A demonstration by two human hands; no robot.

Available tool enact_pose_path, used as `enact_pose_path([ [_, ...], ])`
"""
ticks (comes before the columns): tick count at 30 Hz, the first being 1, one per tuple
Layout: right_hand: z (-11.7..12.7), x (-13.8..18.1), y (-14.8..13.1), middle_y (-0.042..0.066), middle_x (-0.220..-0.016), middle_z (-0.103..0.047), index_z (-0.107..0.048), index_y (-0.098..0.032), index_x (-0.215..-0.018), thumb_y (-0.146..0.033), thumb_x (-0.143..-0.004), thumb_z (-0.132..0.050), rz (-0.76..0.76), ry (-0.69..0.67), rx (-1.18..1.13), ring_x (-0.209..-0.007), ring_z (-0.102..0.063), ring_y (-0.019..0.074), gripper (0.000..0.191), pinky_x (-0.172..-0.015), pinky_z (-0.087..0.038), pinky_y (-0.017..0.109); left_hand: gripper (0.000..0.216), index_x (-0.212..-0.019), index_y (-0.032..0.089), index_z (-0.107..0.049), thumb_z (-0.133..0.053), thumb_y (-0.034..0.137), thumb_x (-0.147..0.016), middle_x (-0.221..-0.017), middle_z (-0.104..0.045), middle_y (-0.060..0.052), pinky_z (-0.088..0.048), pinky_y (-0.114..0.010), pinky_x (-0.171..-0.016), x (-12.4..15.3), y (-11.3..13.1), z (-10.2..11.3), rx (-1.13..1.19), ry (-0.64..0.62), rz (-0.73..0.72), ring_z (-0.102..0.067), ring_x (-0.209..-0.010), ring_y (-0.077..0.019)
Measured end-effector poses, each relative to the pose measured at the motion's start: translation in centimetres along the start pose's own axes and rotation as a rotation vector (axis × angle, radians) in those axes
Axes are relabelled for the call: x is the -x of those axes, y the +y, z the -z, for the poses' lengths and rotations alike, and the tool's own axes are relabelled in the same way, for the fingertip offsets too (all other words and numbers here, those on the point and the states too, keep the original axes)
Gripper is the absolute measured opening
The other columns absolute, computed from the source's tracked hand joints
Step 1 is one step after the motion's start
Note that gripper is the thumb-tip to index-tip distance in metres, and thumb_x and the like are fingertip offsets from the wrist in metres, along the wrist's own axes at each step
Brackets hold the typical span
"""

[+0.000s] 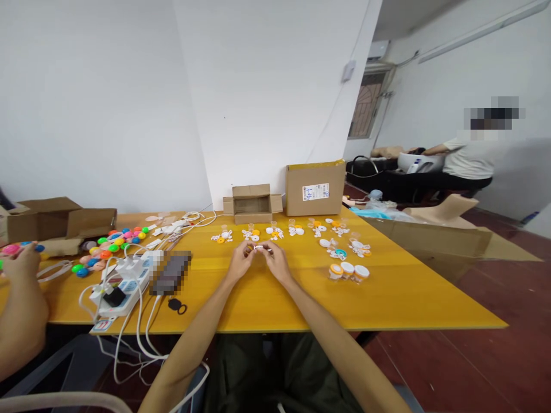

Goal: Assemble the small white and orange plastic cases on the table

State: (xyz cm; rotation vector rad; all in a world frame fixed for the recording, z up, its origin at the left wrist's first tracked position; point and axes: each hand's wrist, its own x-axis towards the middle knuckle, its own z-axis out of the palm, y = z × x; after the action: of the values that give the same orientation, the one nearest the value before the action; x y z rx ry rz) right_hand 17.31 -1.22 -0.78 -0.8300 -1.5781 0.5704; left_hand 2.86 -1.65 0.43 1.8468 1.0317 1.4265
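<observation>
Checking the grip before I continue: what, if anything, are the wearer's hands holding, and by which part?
The left hand and right hand hold a small white piece between them, seemingly by its opposite ends; finer detail is unclear.

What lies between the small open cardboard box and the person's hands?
The head view shows small clear cups, with white and orange pieces near them, between this box and the left hand and right hand.

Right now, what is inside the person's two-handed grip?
A small white piece shows between the left grip and right grip. They cover part of it, so its full shape cannot be seen.
</observation>
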Motion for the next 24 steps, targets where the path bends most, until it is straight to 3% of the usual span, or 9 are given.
enact_pose_path([
  [9,0.0,0.0,-0.2,0.003,-0.077,-0.072,-0.067,-0.024,-0.078,-0.040,-0.086,-0.055,-0.016,-0.005,-0.007,-0.073,-0.065,0.0211,0.022,-0.067,-0.051,0.030,0.016,-0.086,0.020,-0.062,-0.063,0.036,-0.083,-0.074,-0.062,0.001,-0.045,-0.024,-0.064,0.0,-0.1,0.0,-0.013,-0.014,0.055,-0.056,-0.066,-0.0133],
  [18,-0.2,0.0,0.0,0.003,-0.079,-0.072,-0.067,-0.025,-0.081,-0.040,-0.084,-0.057,-0.043,-0.007,-0.019,-0.075,-0.065,0.0210,0.018,-0.067,-0.051,0.030,0.012,-0.088,0.019,-0.064,-0.060,0.030,-0.087,-0.071,-0.063,0.001,-0.049,-0.025,-0.066,0.1,-1.0,0.2,0.003,-0.019,-0.026,-0.059,-0.066,-0.0138],
  [24,-0.3,0.0,0.2,0.002,-0.082,-0.072,-0.066,-0.024,-0.084,-0.034,-0.082,-0.055,-0.043,-0.006,-0.038,-0.076,-0.065,0.0206,0.015,-0.067,-0.052,0.030,0.006,-0.087,0.020,-0.062,-0.059,0.025,-0.086,-0.071,-0.061,0.002,-0.047,-0.025,-0.065,0.0,-0.8,0.2,0.001,-0.020,-0.004,-0.057,-0.064,-0.0130],
])
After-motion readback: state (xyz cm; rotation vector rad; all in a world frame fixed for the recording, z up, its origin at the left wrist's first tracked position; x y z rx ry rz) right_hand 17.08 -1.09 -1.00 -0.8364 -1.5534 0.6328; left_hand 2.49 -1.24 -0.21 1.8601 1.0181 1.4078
